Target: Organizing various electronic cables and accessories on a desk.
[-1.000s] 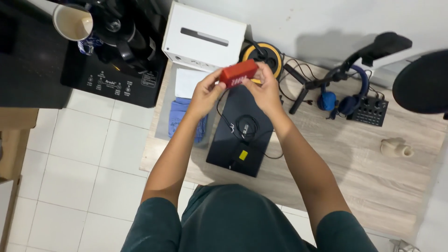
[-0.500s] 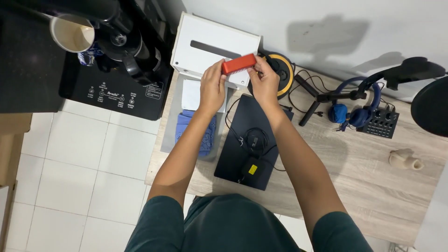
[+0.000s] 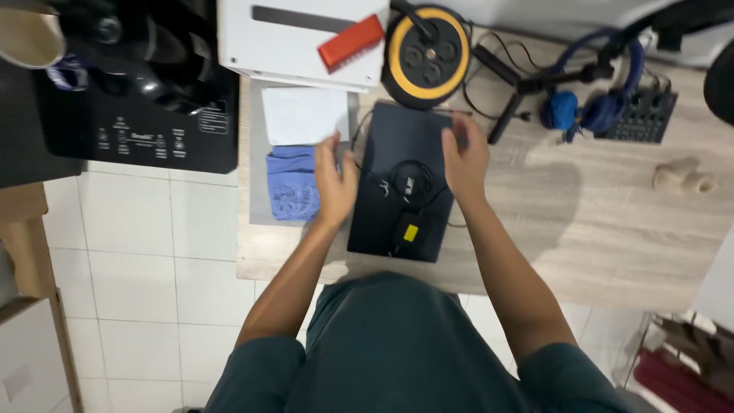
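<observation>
A small red speaker [image 3: 350,43] lies on top of the white box [image 3: 290,42] at the back of the table, with no hand on it. My left hand [image 3: 334,182] hovers by the left edge of a closed black laptop [image 3: 401,157], fingers apart and empty. My right hand [image 3: 464,157] is at the laptop's right edge, also holding nothing. A black power adapter with a coiled cable [image 3: 409,187] and a yellow tag rests on the laptop lid between my hands.
A blue cloth [image 3: 293,183] and white paper [image 3: 304,115] lie left of the laptop. A yellow and black round device [image 3: 425,55], blue headphones [image 3: 585,107], a small black mixer [image 3: 636,115] and a beige object [image 3: 682,177] sit on the wooden table. A black appliance [image 3: 138,92] stands at left.
Both hands let go of the red speaker, which now lies on the white box. They have come down to the two sides of the laptop. The camera has tilted nearer.
</observation>
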